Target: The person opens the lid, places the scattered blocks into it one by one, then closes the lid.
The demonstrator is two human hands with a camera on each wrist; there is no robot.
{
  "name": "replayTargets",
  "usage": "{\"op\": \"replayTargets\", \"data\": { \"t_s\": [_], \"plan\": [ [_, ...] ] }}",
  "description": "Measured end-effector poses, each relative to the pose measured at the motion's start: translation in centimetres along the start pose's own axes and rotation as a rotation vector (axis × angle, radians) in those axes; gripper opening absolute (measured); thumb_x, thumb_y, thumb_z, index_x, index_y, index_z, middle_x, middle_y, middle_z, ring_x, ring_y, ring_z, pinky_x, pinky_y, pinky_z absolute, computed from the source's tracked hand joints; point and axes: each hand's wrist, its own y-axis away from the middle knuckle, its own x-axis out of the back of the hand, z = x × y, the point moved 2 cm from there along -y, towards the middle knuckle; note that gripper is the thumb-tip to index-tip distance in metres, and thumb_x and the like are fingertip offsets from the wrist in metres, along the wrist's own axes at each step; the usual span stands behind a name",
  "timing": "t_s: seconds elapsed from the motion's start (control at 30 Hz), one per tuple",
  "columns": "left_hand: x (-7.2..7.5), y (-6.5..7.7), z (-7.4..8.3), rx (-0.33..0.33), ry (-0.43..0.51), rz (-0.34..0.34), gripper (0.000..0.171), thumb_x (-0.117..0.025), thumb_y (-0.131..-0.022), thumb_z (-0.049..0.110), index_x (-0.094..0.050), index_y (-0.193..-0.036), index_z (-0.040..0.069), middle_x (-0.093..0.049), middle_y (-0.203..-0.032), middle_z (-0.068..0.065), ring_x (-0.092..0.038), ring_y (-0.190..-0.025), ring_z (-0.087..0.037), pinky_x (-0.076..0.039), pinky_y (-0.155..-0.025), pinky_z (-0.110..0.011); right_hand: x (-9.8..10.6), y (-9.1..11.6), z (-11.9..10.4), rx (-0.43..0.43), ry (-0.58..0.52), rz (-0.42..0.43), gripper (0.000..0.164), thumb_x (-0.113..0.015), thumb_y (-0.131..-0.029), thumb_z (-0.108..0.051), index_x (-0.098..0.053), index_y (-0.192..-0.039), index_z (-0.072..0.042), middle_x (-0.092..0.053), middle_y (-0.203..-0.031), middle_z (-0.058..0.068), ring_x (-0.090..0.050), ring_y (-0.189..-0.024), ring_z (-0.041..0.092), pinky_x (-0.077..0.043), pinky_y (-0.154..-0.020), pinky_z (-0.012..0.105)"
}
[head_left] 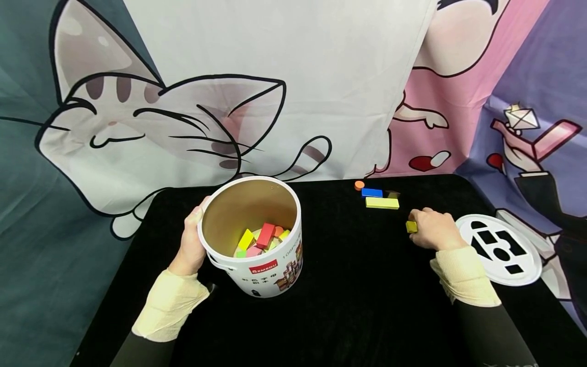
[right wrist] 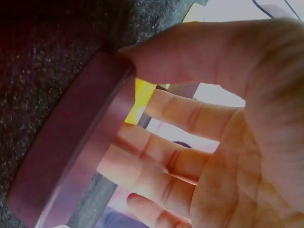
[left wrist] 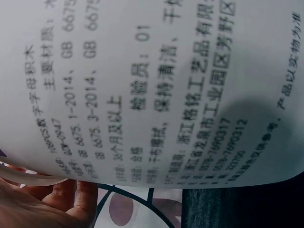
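Observation:
My left hand (head_left: pixel 190 244) grips the left side of a white bucket (head_left: pixel 263 275), whose open mouth faces up and toward me. Several coloured blocks lie inside, among them a red block (head_left: pixel 266 235) and a yellow one (head_left: pixel 246 239). In the left wrist view the bucket's printed wall (left wrist: pixel 142 95) fills most of the picture. Over the table on the right, my right hand (head_left: pixel 433 229) pinches a yellow block (head_left: pixel 411 227). The right wrist view shows a dark purple-looking block (right wrist: pixel 71 142) against thumb and fingers, hidden from the head view.
Near the table's back edge lie an orange round piece (head_left: pixel 359 185), a blue block (head_left: pixel 372 193), a pale yellow block (head_left: pixel 382 203) and a small dark piece (head_left: pixel 392 194). A white lid (head_left: pixel 529 255) with shaped cut-outs rests right of my right hand. Black cloth (head_left: pixel 348 285) covers the table.

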Motion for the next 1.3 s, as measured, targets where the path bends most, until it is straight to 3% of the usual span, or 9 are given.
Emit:
{"op": "replayTargets", "data": {
  "t_s": [0.27,0.43,0.6,0.9,1.3],
  "plan": [
    [0.1,-0.1,-0.1,0.008,-0.004,0.02,0.052,-0.032,-0.102,0.039,-0.058,-0.129,0.003,-0.061,-0.124,-0.007,-0.051,-0.117,-0.025,-0.037,-0.103,-0.038,-0.2,-0.2,-0.3,0.014,-0.049,0.007,0.035,-0.074,-0.069,-0.021,-0.06,-0.096,-0.004,-0.056,-0.082,0.01,-0.058,-0.074,0.031,-0.047,-0.066,0.054],
    [0.1,-0.2,-0.1,-0.016,-0.021,-0.006,0.059,-0.029,-0.103,0.039,-0.05,-0.132,-0.008,-0.059,-0.125,-0.009,-0.05,-0.118,-0.027,-0.036,-0.103,-0.038,-0.7,-0.4,-0.7,0.009,-0.045,0.019,0.032,-0.072,-0.07,-0.019,-0.06,-0.096,-0.005,-0.053,-0.078,0.008,-0.055,-0.069,0.027,-0.046,-0.063,0.052],
    [0.2,-0.2,-0.3,-0.016,-0.024,-0.006,0.063,-0.03,-0.103,0.04,-0.047,-0.134,-0.012,-0.059,-0.126,-0.01,-0.05,-0.118,-0.028,-0.036,-0.104,-0.039,-1.1,-0.5,-1.3,0.031,-0.028,0.068,0.029,-0.072,-0.067,-0.018,-0.059,-0.09,-0.006,-0.053,-0.077,0.008,-0.054,-0.066,0.028,-0.046,-0.061,0.053],
    [0.2,0.0,-0.3,-0.016,-0.007,-0.006,0.061,-0.031,-0.103,0.039,-0.049,-0.133,-0.01,-0.06,-0.126,-0.009,-0.05,-0.118,-0.027,-0.036,-0.104,-0.039,-1.1,-0.9,-2.8,0.061,-0.014,0.071,0.03,-0.077,-0.069,-0.029,-0.058,-0.083,-0.011,-0.054,-0.079,0.005,-0.054,-0.067,0.023,-0.046,-0.065,0.05],
    [0.1,0.0,0.0,-0.018,-0.015,-0.01,0.059,-0.03,-0.103,0.039,-0.051,-0.133,-0.008,-0.06,-0.126,-0.009,-0.05,-0.119,-0.027,-0.036,-0.104,-0.038,-0.4,-1.5,-4.1,0.108,-0.128,0.27,0.033,-0.076,-0.07,-0.025,-0.063,-0.095,-0.009,-0.056,-0.076,-0.001,-0.049,-0.062,0.018,-0.043,-0.062,0.042]
  ]
}}
